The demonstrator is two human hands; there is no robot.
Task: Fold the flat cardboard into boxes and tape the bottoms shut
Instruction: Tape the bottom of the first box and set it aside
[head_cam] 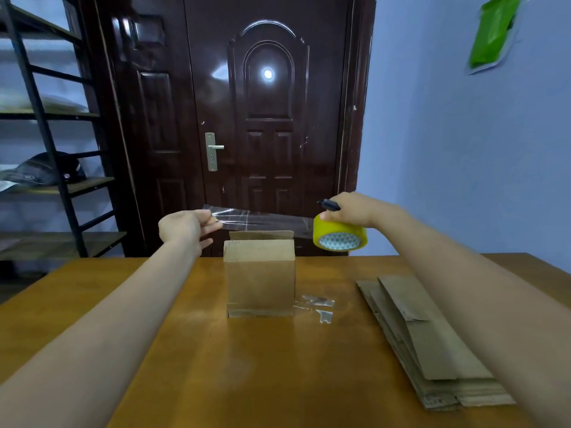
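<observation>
Nearest on the brown wooden table (191, 366), at the right, lies the stack of flat tan cardboard blanks (432, 344), not yet folded. Beyond it, at the table's middle, stands the folded tan cardboard box (259, 276), upright, with scraps of clear tape (318, 307) lying just beside its base. Above the box a strip of clear packing tape (262, 219) stretches between both hands. The left hand (185, 227) pinches the free end with thumb and fingers closed on it; the right hand (352, 210) grips the yellow tape roll (340, 234) (a black pen-like tool (329, 205) is also tucked in those fingers). The step in hand looks like taping; next, the strip probably needs lowering onto the box's seam and pressing flat.
</observation>
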